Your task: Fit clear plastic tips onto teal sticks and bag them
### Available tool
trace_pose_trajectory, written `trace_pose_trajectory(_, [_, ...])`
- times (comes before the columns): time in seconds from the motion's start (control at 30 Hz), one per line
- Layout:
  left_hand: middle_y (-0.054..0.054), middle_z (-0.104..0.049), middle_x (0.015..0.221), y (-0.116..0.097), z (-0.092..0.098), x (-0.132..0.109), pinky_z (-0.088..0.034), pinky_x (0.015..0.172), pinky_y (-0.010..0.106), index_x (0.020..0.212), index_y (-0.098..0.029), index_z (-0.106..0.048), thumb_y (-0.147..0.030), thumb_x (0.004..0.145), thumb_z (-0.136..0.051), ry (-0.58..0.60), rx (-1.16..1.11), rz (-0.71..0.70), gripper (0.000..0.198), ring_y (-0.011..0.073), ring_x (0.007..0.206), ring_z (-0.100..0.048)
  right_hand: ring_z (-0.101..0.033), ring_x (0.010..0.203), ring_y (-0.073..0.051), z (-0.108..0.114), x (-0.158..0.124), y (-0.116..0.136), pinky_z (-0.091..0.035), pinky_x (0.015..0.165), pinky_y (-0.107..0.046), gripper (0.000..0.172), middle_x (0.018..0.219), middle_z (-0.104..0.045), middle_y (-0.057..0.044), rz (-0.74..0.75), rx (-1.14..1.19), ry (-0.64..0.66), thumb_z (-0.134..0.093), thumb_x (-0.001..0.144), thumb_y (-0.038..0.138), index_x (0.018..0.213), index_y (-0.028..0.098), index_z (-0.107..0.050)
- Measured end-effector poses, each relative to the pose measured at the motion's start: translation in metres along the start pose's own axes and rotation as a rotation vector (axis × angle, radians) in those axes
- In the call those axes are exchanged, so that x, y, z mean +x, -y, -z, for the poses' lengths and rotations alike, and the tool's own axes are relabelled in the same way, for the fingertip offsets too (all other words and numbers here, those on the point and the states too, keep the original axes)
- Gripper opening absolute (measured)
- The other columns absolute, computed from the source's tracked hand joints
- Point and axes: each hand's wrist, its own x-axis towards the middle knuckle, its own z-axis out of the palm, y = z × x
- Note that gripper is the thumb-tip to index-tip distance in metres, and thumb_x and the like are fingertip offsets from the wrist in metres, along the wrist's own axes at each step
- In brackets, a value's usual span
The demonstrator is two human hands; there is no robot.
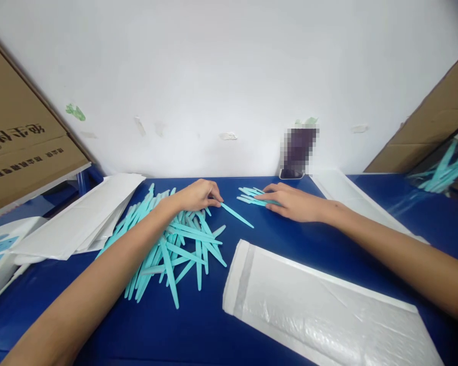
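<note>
My left hand (201, 195) pinches one end of a slim turquoise eyebrow razor (237, 215), which slants away to the right just over the table. Below and left of that hand, and partly behind my forearm, spreads a loose heap of similar razors (183, 249), some with paler ends. Fingers and thumb of my right hand (286, 201) close around a small bundle of razors (248, 195) lying on the table, their tips pointing left. The palm hides the bundle's right part.
A white padded mailer (320, 305) lies at front right on the blue table (198, 330). More white mailers (84, 218) are stacked left, another (351, 198) at right. A phone (297, 152) leans on the wall. Cardboard (23, 117) stands left; a clear container of razors (450, 162) is far right.
</note>
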Motion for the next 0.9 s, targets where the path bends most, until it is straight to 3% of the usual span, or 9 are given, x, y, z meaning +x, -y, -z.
trace_pose_trajectory(0.17, [0.004,-0.077,0.094,-0.045,-0.014,0.01,-0.048,0.075,0.027,0.091,-0.019,-0.081,-0.029,0.086,-0.079,0.007,-0.067,-0.094,0.011,0.0167,0.083,-0.07,-0.057,0.119,-0.033,-0.007,0.003,0.004,-0.044,0.105,-0.055,0.05,0.132,-0.058,-0.018,0.003,0.053,-0.035,-0.043,0.102,0.038,0.146,0.025,-0.063])
trace_pose_trajectory(0.27, [0.002,-0.075,0.085,-0.068,-0.023,0.013,-0.044,0.07,0.027,0.103,-0.019,-0.077,-0.034,0.089,-0.078,0.018,-0.041,-0.07,0.021,0.017,0.078,-0.068,-0.056,0.12,-0.032,-0.003,0.0,0.016,-0.044,0.105,-0.054,0.049,0.132,-0.057,-0.016,0.045,0.118,0.011,-0.042,0.103,0.042,0.143,0.026,-0.064])
trace_pose_trajectory(0.33, [0.003,-0.074,0.09,-0.076,-0.026,0.012,-0.042,0.07,0.028,0.11,-0.019,-0.074,-0.039,0.089,-0.078,-0.026,0.037,-0.044,0.03,0.019,0.082,-0.067,-0.056,0.119,-0.031,0.001,-0.003,0.024,-0.044,0.104,-0.052,0.048,0.131,-0.057,-0.015,0.081,0.16,0.055,-0.039,0.105,0.044,0.14,0.026,-0.066])
trace_pose_trajectory(0.43, [0.007,-0.069,0.105,-0.077,-0.027,0.007,-0.041,0.074,0.029,0.117,-0.019,-0.071,-0.046,0.087,-0.079,-0.083,0.136,-0.017,0.041,0.0229,0.097,-0.064,-0.056,0.119,-0.03,0.006,-0.005,0.031,-0.045,0.103,-0.05,0.047,0.13,-0.057,-0.014,0.126,0.173,0.084,-0.038,0.105,0.042,0.138,0.026,-0.067])
trace_pose_trajectory(0.5, [0.008,-0.066,0.11,-0.074,-0.025,0.004,-0.041,0.077,0.029,0.117,-0.021,-0.072,-0.049,0.088,-0.077,-0.059,0.152,-0.007,0.041,0.0238,0.1,-0.063,-0.056,0.119,-0.03,0.006,-0.005,0.031,-0.046,0.101,-0.051,0.046,0.133,-0.057,-0.014,0.13,0.162,0.091,-0.04,0.104,0.04,0.139,0.027,-0.066])
trace_pose_trajectory(0.73, [0.007,-0.068,0.11,-0.066,-0.024,-0.003,-0.041,0.082,0.031,0.127,-0.02,-0.066,-0.053,0.091,-0.072,-0.015,0.113,-0.018,0.049,0.0242,0.103,-0.061,-0.056,0.121,-0.033,0.008,-0.006,0.017,-0.046,0.102,-0.052,0.05,0.138,-0.056,-0.015,0.079,0.135,0.103,-0.044,0.101,0.043,0.145,0.028,-0.063])
trace_pose_trajectory(0.9, [0.007,-0.068,0.108,-0.063,-0.023,-0.003,-0.041,0.081,0.031,0.118,-0.019,-0.068,-0.054,0.092,-0.071,-0.002,0.084,-0.002,0.043,0.0233,0.1,-0.061,-0.054,0.126,-0.033,0.007,-0.004,0.009,-0.042,0.108,-0.052,0.053,0.139,-0.055,-0.015,0.065,0.152,0.084,-0.037,0.104,0.048,0.146,0.027,-0.063])
